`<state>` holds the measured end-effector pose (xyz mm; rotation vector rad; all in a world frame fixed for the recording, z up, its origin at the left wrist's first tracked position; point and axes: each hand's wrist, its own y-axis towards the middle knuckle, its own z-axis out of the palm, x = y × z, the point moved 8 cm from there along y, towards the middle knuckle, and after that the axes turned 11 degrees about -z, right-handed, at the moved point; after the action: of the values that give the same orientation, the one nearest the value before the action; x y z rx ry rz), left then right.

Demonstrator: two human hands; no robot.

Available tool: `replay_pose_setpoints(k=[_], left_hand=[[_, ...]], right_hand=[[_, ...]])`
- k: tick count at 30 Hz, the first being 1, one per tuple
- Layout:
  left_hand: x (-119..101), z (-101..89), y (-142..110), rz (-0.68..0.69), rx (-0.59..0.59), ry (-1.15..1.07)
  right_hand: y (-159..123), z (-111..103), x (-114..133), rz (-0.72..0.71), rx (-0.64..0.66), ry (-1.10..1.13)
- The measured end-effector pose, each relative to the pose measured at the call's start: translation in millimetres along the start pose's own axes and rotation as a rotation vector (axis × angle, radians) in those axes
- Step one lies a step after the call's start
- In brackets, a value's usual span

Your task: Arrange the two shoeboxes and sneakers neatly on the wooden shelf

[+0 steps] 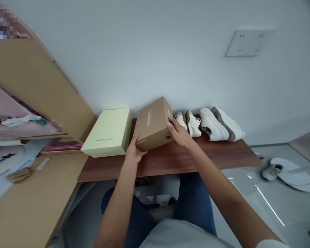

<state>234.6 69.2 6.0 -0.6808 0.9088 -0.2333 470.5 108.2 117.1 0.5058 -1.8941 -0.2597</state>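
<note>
A closed brown shoebox (155,120) with white lettering on its lid is tilted over the dark wooden board (186,156). My left hand (135,150) grips its near left corner, with the thumb on the side and fingers underneath. My right hand (179,132) is closed on its right end. Left of it lies a pale yellow shoebox (107,129), lid on. Close by my right hand stand small white-and-beige sneakers (193,124), partly hidden by that hand. Larger white sneakers (214,124) sit farther right along the board.
A tan desk (41,203) with papers and a shelf (41,72) stands on the left. Behind the board rises a white wall with a socket plate (250,42). On the floor at right, a grey shoe (271,172) lies beside a white oval object (297,175).
</note>
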Motion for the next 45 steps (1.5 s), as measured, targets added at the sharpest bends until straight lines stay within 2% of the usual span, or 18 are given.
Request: replay_pose_setpoints(k=[5, 10, 18, 25, 30, 39, 42, 45], left_hand=[[-33.1, -5.4, -10.0, 0.206, -0.15, 0.065], [-38.9, -11.0, -11.2, 0.291, -0.239, 0.127], [-38.4, -20.9, 7.3, 0.454, -0.167, 0.168], [-37.0, -31.1, 20.0, 0.445, -0.191, 0.159], [-42.0, -32.1, 24.0, 0.502, -0.216, 0.176], [-49.9, -24.9, 25.2, 0.555, -0.229, 0.209], [-52.9, -21.8, 23.8, 0.56, -0.238, 0.248], [-54.8, -22.1, 8.8, 0.599, -0.333, 0.303]], right_hand=[[-4.8, 17.5, -28.1, 0.1, 0.016, 0.15], [-10.3, 38.8, -48.8, 0.128, -0.029, 0.249], [-21.1, 60.5, -80.2, 0.252, -0.034, 0.235], [-21.4, 71.5, -81.9, 0.264, -0.018, 0.233], [-17.1, 74.3, -83.3, 0.27, -0.023, 0.231], [-7.8, 75.4, -84.1, 0.246, -0.042, 0.236], [-6.9, 72.4, -79.6, 0.209, -0.023, 0.244], [-11.3, 56.4, -73.5, 0.159, -0.017, 0.216]])
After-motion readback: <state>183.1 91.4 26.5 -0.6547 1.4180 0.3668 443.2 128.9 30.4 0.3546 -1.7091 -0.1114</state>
